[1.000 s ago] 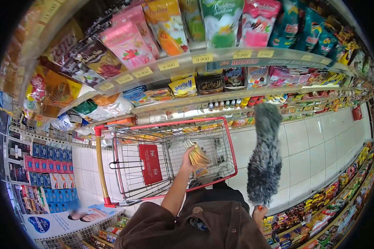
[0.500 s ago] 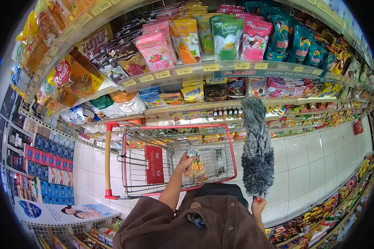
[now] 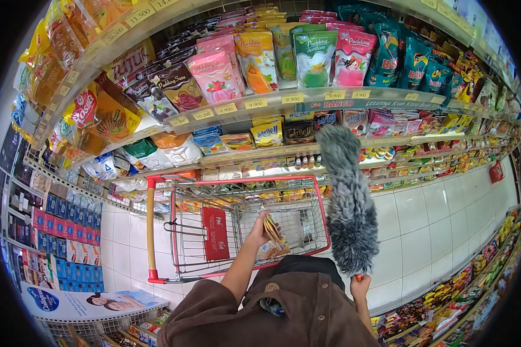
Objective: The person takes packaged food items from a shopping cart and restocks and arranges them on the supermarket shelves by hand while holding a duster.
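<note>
My left hand (image 3: 259,231) is closed around several thin yellowish packets (image 3: 273,229), over the basket of a red-trimmed shopping cart (image 3: 216,233). Another packet (image 3: 275,250) lies below them in the cart. To the right, my right hand (image 3: 360,284) grips the red handle end of a fluffy grey duster (image 3: 353,217). The duster points away from me, with its tip near the lower shelf of sachets (image 3: 268,133).
A price-labelled shelf edge (image 3: 292,99) holding pudding pouches (image 3: 315,61) runs across the front. Boxed goods (image 3: 75,254) stand at the left, and a snack shelf (image 3: 451,283) lines the lower right. A red basket (image 3: 496,172) sits at the far right.
The duster's tip has swung left while its handle stays near the same place. The packets in my left hand have tilted, and that hand has shifted slightly. Earlier, the view moved to show more of the upper shelf.
</note>
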### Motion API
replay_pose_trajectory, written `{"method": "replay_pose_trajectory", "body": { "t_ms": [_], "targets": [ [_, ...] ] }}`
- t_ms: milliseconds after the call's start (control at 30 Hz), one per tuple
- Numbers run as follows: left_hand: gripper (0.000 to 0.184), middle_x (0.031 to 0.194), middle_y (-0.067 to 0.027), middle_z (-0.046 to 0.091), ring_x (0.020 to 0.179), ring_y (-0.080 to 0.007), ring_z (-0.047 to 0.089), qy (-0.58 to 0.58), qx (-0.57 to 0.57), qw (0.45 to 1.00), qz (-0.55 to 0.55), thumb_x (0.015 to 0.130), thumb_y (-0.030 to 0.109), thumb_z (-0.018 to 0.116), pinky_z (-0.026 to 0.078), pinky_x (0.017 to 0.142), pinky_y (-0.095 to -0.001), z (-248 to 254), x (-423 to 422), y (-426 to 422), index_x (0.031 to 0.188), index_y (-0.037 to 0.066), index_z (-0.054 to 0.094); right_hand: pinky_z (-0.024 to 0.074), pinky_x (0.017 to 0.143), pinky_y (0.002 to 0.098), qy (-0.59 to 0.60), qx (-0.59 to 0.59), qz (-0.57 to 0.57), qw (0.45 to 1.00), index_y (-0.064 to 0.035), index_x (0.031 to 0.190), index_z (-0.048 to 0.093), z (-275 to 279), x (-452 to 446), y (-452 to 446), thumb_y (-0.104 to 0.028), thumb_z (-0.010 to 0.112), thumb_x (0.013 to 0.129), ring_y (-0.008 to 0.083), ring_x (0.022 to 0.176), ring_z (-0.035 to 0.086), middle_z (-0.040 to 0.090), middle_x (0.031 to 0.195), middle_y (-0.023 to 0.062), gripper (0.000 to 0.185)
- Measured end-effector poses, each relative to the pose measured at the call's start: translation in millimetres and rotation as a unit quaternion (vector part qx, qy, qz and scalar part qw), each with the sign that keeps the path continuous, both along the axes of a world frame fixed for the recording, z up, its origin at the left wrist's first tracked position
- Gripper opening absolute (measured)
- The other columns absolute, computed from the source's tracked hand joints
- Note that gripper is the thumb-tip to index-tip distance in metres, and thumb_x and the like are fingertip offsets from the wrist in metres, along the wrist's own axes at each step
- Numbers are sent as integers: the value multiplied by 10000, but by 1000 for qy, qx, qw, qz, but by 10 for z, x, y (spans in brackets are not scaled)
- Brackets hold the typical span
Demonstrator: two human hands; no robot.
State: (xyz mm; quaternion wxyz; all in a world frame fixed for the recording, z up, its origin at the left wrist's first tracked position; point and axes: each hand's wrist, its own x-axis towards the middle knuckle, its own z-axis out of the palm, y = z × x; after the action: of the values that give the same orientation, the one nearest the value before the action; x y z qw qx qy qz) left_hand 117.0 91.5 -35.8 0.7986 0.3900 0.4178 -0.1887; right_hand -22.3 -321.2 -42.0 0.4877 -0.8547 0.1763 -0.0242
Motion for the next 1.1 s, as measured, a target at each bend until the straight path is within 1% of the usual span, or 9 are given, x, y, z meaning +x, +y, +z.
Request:
{"method": "replay_pose_trajectory", "body": {
  "t_ms": [200, 300, 367, 400, 467, 567, 667, 867, 1100],
  "targets": [
    [675, 996, -162, 588, 986, -333, 563, -88, -227, 970, 20, 829, 642, 477, 403, 933, -617, 349, 100, -530, 1095, 24, 535, 440, 539, 323, 51, 18, 206, 977, 25, 801, 613, 1190, 865, 860, -255, 808, 644, 153, 550, 533, 604, 624, 94, 375],
    [638, 1095, -144, 605, 1001, -307, 574, -134, -265, 954, 38, 875, 613, 425, 380, 965, -615, 691, 127, -821, 1121, 38, 552, 501, 612, 405, -34, 3, 289, 957, 9, 872, 660, 1335, 1185, 1273, -365, 773, 674, 328, 658, 657, 660, 711, 187, 437],
    [516, 1173, -108, 606, 1058, -276, 572, -450, 177, 868, -110, 931, 510, 400, 369, 989, -591, 540, -56, -884, 1120, 68, 587, 500, 613, 413, -38, -45, 311, 948, -21, 861, 681, 1423, 1291, 1503, -376, 771, 684, 329, 659, 655, 654, 698, 188, 407],
    [516, 1173, -108, 606, 1058, -276, 572, -453, 179, 866, -109, 931, 510, 400, 369, 989, -591, 347, -111, -822, 1120, 68, 587, 499, 613, 422, -39, -92, 333, 938, -50, 849, 702, 1456, 1334, 1589, -387, 769, 694, 331, 661, 654, 647, 684, 188, 377],
    [386, 1239, -97, 574, 1142, -266, 536, -282, -386, 873, -94, 975, 348, 402, 382, 1015, -526, 286, -171, -569, 1220, 91, 555, 498, 641, 443, -54, -90, 341, 934, -121, 931, 724, 1595, 1369, 1668, -393, 724, 739, 380, 715, 629, 637, 712, 206, 332],
    [445, 1332, -125, 514, 1278, -308, 421, -384, 290, 841, -250, 931, 306, 493, 339, 1052, -505, -19, -683, -143, 1316, 83, 492, 495, 632, 429, -47, -142, 406, 901, -123, 938, 730, 1879, 1516, 1695, -357, 720, 760, 370, 689, 632, 639, 680, 185, 294],
    [578, 1343, -136, 506, 1192, -296, 515, -385, 386, 805, -235, 907, 429, 501, 355, 1043, -523, 333, -765, 238, 1372, 94, 435, 477, 603, 404, -23, -102, 494, 863, -79, 853, 724, 2180, 1748, 1722, -320, 747, 748, 330, 604, 615, 625, 636, 164, 264],
    [609, 1325, -135, 518, 1177, -292, 524, -370, 43, 923, -97, 884, 483, 510, 376, 1023, -508, 769, -768, 78, 1357, 103, 453, 444, 583, 354, 23, -28, 671, 741, -1, 758, 667, 2392, 2173, 2123, -294, 787, 730, 226, 561, 565, 606, 612, 142, 318],
    [642, 1307, -134, 531, 1162, -289, 533, -315, -316, 890, 97, 862, 536, 518, 397, 1004, -493, 919, -812, 7, 1342, 112, 472, 457, 571, 343, -139, -9, 491, 860, -4, 955, 652, 2344, 1669, 1846, -351, 723, 796, 230, 583, 587, 617, 670, 134, 388]
  ]
}}
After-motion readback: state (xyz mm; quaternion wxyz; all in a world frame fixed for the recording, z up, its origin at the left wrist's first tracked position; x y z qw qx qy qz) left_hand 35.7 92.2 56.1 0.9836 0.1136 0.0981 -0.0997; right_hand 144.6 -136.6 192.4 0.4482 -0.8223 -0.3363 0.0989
